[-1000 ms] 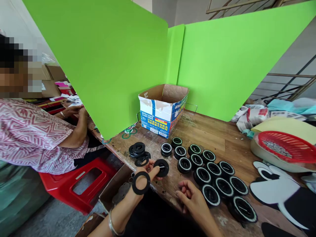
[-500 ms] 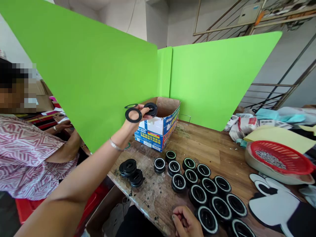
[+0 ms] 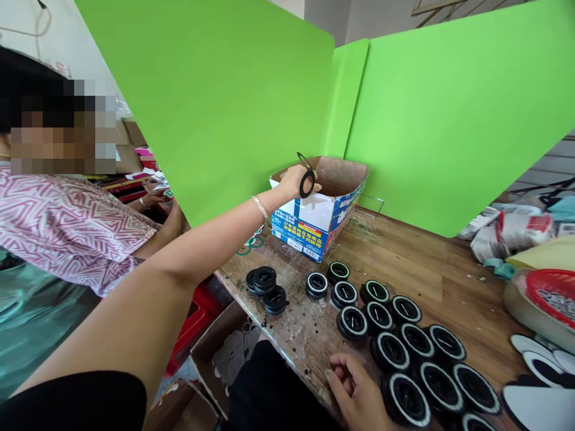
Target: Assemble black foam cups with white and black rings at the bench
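My left hand (image 3: 299, 181) reaches out over the near rim of the blue-and-white cardboard box (image 3: 303, 230). Two thin black rings (image 3: 307, 184) show at its fingers, one facing me and one standing edge-on above. The hand looks closed on them, though most fingertips are hidden. Low on the wooden table, my right hand (image 3: 357, 389) rests with its fingers loosely curled, thumb apart, and nothing visible in it. Beside it stand several round black pieces with pale rims (image 3: 408, 400). A few plain black discs (image 3: 264, 279) lie stacked left of these, near the table edge.
Green panels (image 3: 242, 108) stand behind the box. Another person (image 3: 72, 221) works on the left, beyond the panel. Green rings (image 3: 256, 242) lie by the box. At right are a red basket (image 3: 552, 293) and white-and-black cutouts (image 3: 539, 401). An open carton (image 3: 211, 359) sits below the table edge.
My left hand has moved over the box rim, and the black disc between its fingers is no longer visible. The rings stay at that hand. The view has shifted left and downward.
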